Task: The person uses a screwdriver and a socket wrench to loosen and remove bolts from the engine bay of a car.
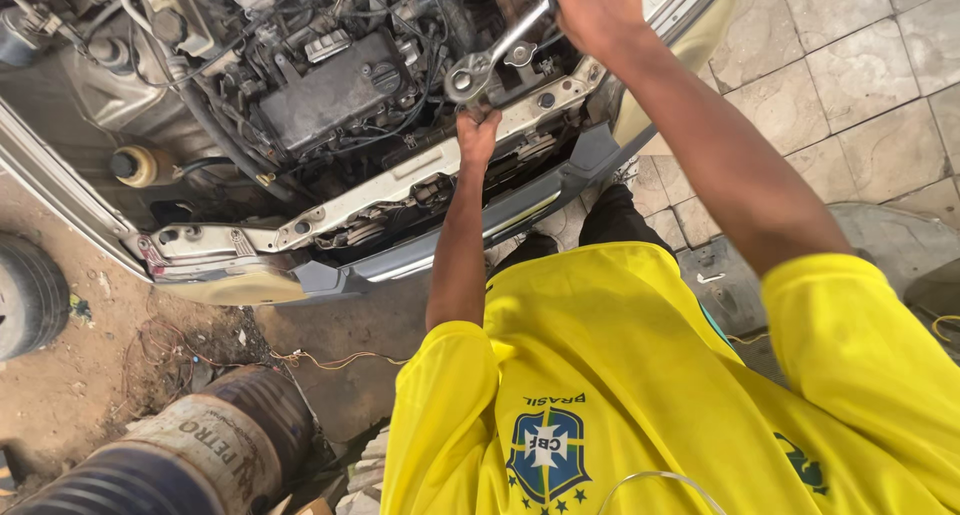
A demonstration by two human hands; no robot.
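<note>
Fingers of your right hand (597, 10) are clenched around the handle of a silver ratchet wrench (492, 55), near the top edge of the view. Its round head points down and left, sitting over the pale metal crossmember (400, 180) at the front of an open engine bay. Your left hand (477, 133) reaches up from below, fingers curled at the wrench head, apparently steadying it or a socket under it; the camera angle hides whether they grip anything.

Behind the wrench lies the engine, with a dark box-shaped cover (335, 90), black hoses and tangled wires. A small yellowish reservoir (140, 165) sits toward the left of the bay. The grey front bumper (440, 240) runs diagonally beneath the crossmember. On the ground to the left are bare dirt, loose wires, a tyre (28, 295) and a rusty drum (200, 450) lying on its side; to the right, stone paving (850, 75).

To do this well, you would likely want the head kept square on its fastener with your left hand pressing it home, and the handle swung in short, even strokes clear of the wiring, so it does not slip off.
</note>
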